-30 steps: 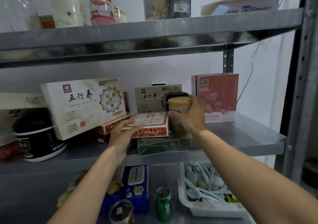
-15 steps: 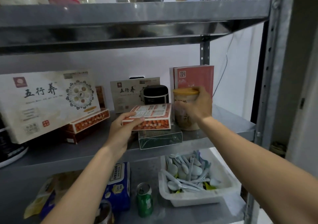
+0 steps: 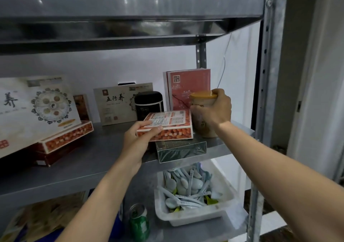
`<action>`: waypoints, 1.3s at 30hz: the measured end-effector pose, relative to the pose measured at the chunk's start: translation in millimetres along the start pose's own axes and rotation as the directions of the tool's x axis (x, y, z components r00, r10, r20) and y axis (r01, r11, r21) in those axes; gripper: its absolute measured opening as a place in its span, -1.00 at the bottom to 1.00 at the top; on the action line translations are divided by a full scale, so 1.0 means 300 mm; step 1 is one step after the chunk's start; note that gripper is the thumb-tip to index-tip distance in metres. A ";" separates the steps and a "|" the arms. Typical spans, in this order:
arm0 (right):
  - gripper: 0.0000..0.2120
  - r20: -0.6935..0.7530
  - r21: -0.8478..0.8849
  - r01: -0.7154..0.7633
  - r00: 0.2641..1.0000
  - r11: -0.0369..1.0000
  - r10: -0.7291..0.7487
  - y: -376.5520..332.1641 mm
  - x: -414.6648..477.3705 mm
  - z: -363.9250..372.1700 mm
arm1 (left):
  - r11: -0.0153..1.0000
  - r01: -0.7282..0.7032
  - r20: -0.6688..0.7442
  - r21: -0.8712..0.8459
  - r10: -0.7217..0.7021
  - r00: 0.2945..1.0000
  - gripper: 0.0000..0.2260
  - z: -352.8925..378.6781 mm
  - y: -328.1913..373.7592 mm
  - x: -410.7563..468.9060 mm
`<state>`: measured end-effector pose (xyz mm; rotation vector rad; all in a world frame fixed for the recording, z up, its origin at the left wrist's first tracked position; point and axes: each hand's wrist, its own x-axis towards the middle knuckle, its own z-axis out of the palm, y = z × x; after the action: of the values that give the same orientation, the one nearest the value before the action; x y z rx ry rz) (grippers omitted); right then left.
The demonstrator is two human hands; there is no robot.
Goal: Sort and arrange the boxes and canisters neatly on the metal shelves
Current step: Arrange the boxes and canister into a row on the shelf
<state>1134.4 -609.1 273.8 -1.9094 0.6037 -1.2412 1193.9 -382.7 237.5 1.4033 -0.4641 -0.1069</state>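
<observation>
My left hand (image 3: 138, 139) grips the left end of a flat orange-and-white box (image 3: 168, 125), holding it above a dark green box (image 3: 181, 149) at the front of the middle metal shelf (image 3: 83, 167). My right hand (image 3: 216, 109) is wrapped round a beige canister with a tan lid (image 3: 202, 97), which stands on the shelf at the right, in front of a pink box (image 3: 188, 85). A black canister (image 3: 149, 104) stands behind the orange box. A cream box with Chinese characters (image 3: 115, 104) leans against the back wall.
A large white box (image 3: 37, 111) leans at the left over a second orange box (image 3: 68, 136) and a dark red box. Below are a white tray of spoons (image 3: 193, 213), a green can (image 3: 139, 221) and packets. The shelf post (image 3: 264, 92) stands at the right.
The view has swung to the right, so everything sits further left in the frame. My right hand has shifted the beige canister rightward, in front of the pink box. My left hand still holds the orange box.
</observation>
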 end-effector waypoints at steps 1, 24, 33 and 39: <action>-0.14 -0.008 -0.005 0.001 1.000 1.000 -0.001 0.004 0.004 -0.001 | 1.000 0.004 0.002 0.006 -0.004 1.000 -0.70 0.010 0.000 0.000; -0.16 -0.003 -0.055 -0.040 0.999 0.998 0.040 0.005 0.019 -0.022 | 0.999 -0.012 0.018 0.042 0.011 1.000 -0.67 0.074 -0.003 -0.004; -0.21 0.019 -0.138 -0.045 0.999 0.989 0.048 -0.031 0.004 -0.041 | 0.998 0.008 0.025 0.065 -0.009 1.000 -0.67 0.075 0.006 -0.001; -0.28 0.034 -0.390 0.162 0.986 0.907 -0.162 -0.148 -0.018 -0.073 | 0.990 -0.035 -0.025 0.133 0.038 0.999 -0.70 0.026 0.044 0.019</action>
<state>1111.6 -586.4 311.6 -2.3323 0.7500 -1.2951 1193.6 -389.6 252.5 1.5241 -0.4814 -0.0275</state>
